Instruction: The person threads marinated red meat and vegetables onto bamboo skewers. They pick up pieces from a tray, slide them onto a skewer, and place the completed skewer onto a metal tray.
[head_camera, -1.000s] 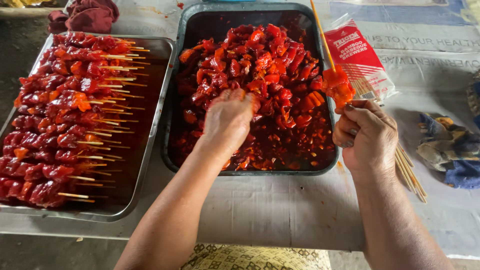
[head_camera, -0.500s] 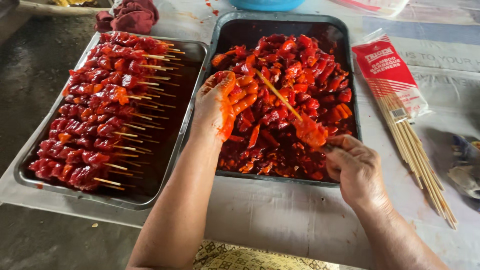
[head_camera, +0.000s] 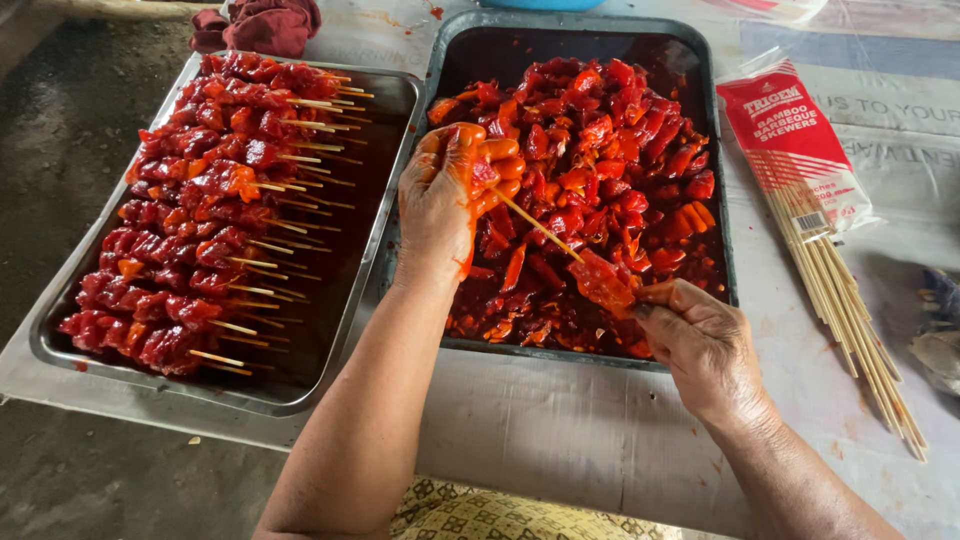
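Left hand (head_camera: 447, 200) fingers clenched on meat pieces (head_camera: 495, 165); right hand (head_camera: 700, 340) fingers gripped the skewer (head_camera: 540, 228), over the dark tray (head_camera: 715, 120). Full skewer tray (head_camera: 385, 100) lay left; bare tabletop (head_camera: 560, 430) lay below the fingers.

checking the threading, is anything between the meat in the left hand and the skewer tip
Nothing visible. The left hand holds red meat pieces right at the tip of the bamboo skewer, which the right hand holds by its loaded end over the dark tray.

Daylit paper-covered table (head_camera: 560, 440), concrete floor (head_camera: 70, 130)
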